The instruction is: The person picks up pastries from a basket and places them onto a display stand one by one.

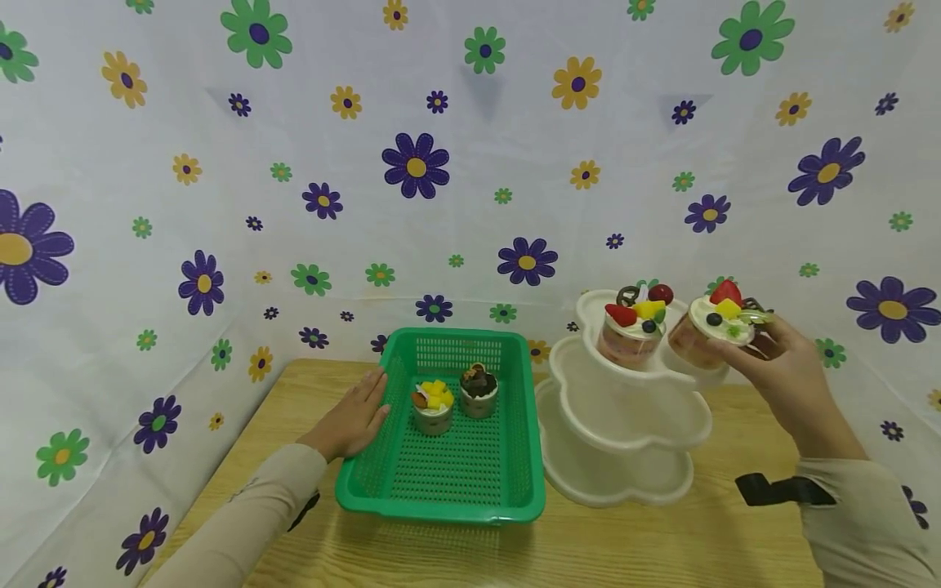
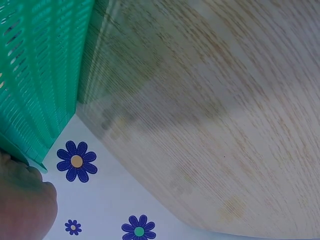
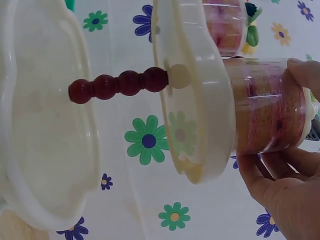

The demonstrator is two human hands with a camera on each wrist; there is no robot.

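Observation:
My right hand (image 1: 794, 380) grips a clear dessert cup (image 1: 698, 343) topped with cream, strawberry, mango and a blueberry. It holds this cup by the sides at the top tier of a white tiered stand (image 1: 625, 412); in the right wrist view the cup's base is right at the tier's edge. Beside it on that tier sits another fruit-topped dessert cup (image 1: 628, 347). My left hand (image 1: 353, 416) rests with straight fingers on the left rim of a green plastic basket (image 1: 441, 513). Inside the basket stand a mango-topped cup (image 1: 432, 420) and a chocolate-topped cup (image 1: 479, 402).
Basket and stand are side by side on a wooden table (image 1: 610, 547). Dark red beaded posts (image 3: 117, 85) separate the stand's tiers. A white flower-print sheet (image 1: 470, 220) hangs behind and at both sides.

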